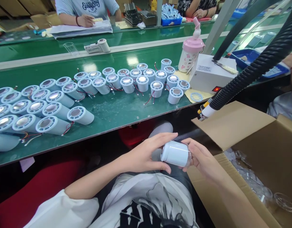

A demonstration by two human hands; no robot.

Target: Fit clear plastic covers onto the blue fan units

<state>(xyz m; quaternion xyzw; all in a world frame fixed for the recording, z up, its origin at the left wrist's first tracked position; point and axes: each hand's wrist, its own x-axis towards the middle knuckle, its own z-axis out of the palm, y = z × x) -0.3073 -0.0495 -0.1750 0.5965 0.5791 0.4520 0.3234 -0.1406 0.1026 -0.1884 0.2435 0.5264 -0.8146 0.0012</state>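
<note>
My right hand (200,155) has its fingers wrapped round the right end of a pale blue cylinder (175,153) with a clear plastic cup over it, lying nearly sideways above my lap. Around its left end, my left hand (146,155) is open, thumb and fingers stretched apart; whether it touches the cylinder I cannot tell. On the green table, several similar pale blue cylinders (156,89) stand in rows, with ribbed ring tops round metallic discs and thin red wires beside some of them.
To the right, an open cardboard box (250,126) holds several clear cups (285,202). A black corrugated hose (255,63) hangs over it from above. Behind are a white box with a red switch (204,72) and a pink-lidded bottle (190,53). Co-workers sit across the table.
</note>
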